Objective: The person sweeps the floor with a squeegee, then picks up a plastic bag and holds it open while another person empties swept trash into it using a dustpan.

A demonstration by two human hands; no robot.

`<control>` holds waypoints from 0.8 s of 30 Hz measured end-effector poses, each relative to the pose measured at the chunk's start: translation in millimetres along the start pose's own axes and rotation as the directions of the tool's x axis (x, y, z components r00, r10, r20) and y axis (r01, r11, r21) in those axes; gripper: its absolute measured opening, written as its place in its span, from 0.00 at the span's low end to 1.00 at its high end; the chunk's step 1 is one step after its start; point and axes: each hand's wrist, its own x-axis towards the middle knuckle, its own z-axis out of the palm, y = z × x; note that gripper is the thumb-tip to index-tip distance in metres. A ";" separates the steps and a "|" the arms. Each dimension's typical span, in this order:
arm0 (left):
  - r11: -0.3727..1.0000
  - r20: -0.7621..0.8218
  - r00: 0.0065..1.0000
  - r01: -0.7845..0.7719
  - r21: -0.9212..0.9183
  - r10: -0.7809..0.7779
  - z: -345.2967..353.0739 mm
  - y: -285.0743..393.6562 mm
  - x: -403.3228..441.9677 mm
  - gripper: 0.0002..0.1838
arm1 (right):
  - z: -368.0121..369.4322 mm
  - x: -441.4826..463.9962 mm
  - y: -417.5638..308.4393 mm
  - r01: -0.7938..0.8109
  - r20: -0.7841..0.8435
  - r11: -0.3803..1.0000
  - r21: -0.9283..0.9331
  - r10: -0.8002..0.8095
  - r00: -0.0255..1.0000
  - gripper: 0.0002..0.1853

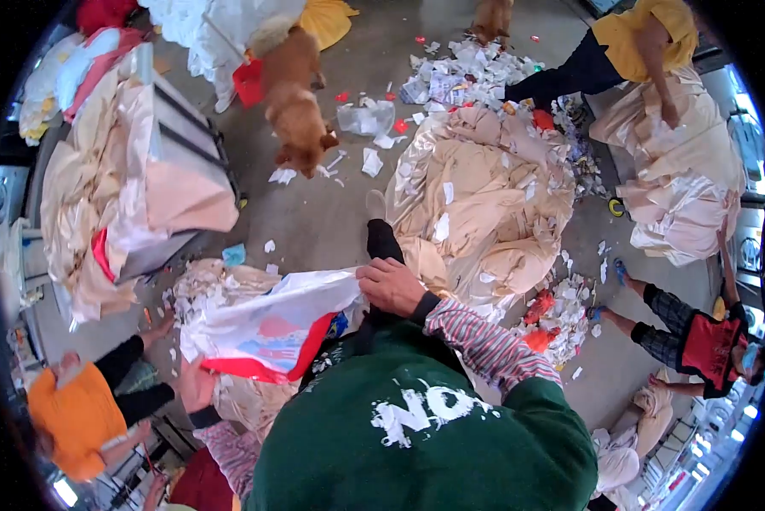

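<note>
A white cloth or sheet with a red border and a faded print is stretched out low in front of my body. Its upper right corner is pinched in my right hand, whose fingers are closed. At the lower left edge, my left hand grips the same cloth, its fingers partly hidden. Beneath and beside it lies a beige fabric heap with paper scraps. My dark shoe is just above my right hand, next to a large beige fabric pile.
A loaded cart stands at the left. Two brown dogs are near scattered paper. Other people are around: one in orange, one in yellow by a fabric-covered heap, one in red and black.
</note>
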 end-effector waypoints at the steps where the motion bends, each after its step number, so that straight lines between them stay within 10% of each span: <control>1: 0.999 -0.009 1.000 0.017 0.030 -0.017 6.1 3.1 8.9 0.24 | 1.9 10.8 16.8 0.007 0.011 1.000 0.009 -0.007 1.000 0.08; 10: 0.932 -0.270 0.951 0.228 0.282 -0.151 76.1 49.5 107.2 0.25 | -64.5 148.7 133.9 0.120 0.148 0.987 0.107 -0.135 0.980 0.07; 20: 0.787 -0.373 0.924 -0.167 -0.594 -0.085 116.9 50.1 195.5 0.10 | -123.6 277.4 239.5 0.089 0.181 0.996 0.026 -0.092 0.979 0.07; 23: 0.939 -0.335 0.903 -0.170 0.300 0.271 153.6 84.2 229.5 0.14 | -126.9 310.4 253.4 0.076 0.236 0.997 0.006 -0.076 0.969 0.07; 24: 0.709 -0.275 0.896 -0.061 0.702 0.349 162.7 95.4 238.5 0.16 | -129.6 321.1 256.6 0.052 0.277 0.999 -0.001 -0.049 0.960 0.06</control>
